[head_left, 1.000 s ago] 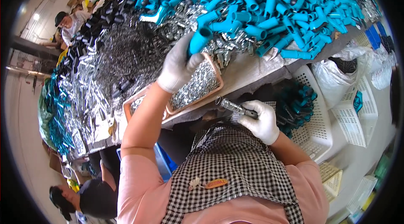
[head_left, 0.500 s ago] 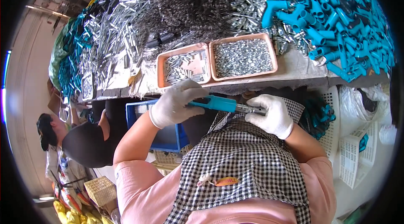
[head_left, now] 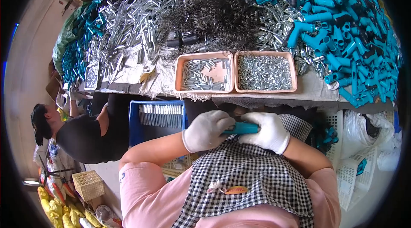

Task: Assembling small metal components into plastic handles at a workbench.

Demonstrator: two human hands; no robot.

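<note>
We grip a teal handle (head_left: 240,128) at our checked apron (head_left: 252,176), left hand (head_left: 207,130) and right hand (head_left: 266,131) clenched around it from both ends, screw trays (head_left: 234,55) within reach for assembly.

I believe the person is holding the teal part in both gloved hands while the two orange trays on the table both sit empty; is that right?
Not quite. The head view shows both orange trays filled: the left tray holds small metal pins and the right tray a heap of small silver pieces. The rest stands: the left hand and right hand hold the teal part.
</note>
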